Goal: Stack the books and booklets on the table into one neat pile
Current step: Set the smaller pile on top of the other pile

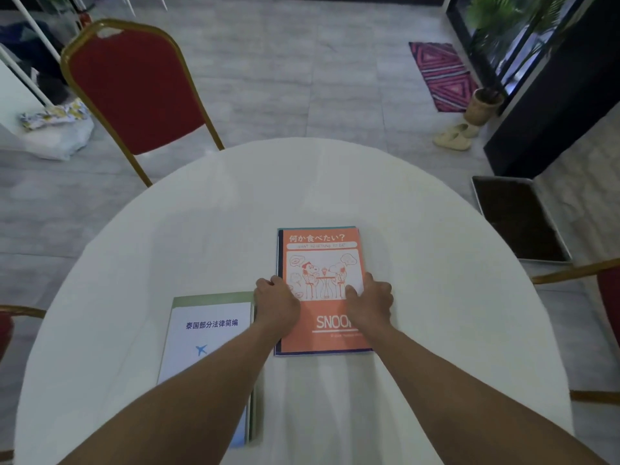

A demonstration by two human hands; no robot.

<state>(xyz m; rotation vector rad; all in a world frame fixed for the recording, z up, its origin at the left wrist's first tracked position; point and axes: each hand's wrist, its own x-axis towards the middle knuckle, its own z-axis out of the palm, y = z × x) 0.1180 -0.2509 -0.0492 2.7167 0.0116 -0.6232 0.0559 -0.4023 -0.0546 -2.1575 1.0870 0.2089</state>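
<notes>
An orange Snoopy booklet (pixel 322 256) lies on top of a small pile at the middle of the round white table (pixel 436 297); dark blue and teal edges of other booklets show under it. My left hand (pixel 275 302) grips the pile's left edge and my right hand (pixel 369 298) rests on its right side, thumb on the cover. To the left lies a white and green book (pixel 208 333) with blue Chinese writing and a plane symbol, partly hidden by my left forearm, with more booklet edges showing beneath it.
A red chair with a gold frame (pixel 134 85) stands at the table's far left. Parts of other red chairs show at the left edge (pixel 6 327) and right edge (pixel 607 290). A dark tray (pixel 520 219) lies on the floor to the right.
</notes>
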